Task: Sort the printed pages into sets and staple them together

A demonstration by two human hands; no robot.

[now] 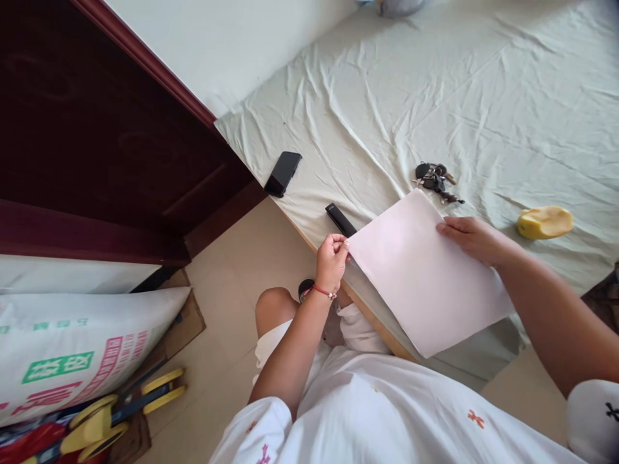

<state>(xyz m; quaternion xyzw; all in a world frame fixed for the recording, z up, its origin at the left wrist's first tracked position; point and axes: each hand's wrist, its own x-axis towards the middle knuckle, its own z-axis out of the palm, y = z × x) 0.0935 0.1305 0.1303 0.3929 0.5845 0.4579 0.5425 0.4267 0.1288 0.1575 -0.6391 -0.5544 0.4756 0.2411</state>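
Note:
A white sheet of paper [425,277], perhaps several stacked together, is held above the near edge of the covered table. My left hand [333,254] pinches its left corner, fingers closed. On the far right edge, my right hand [471,237] grips the paper with the thumb on top and the fingers hidden beneath. A slim black oblong object [340,220] lies just beyond my left hand, its near end close to or under the paper's edge. Past the far corner of the paper sits a bunch of keys [436,179].
A black phone [283,174] lies at the table's left edge. To the right, a bitten yellow fruit [545,222] rests on the wrinkled pale cloth [483,96]. On the floor at left are a large printed sack [82,348] and a yellow-and-blue wheeled object [101,422].

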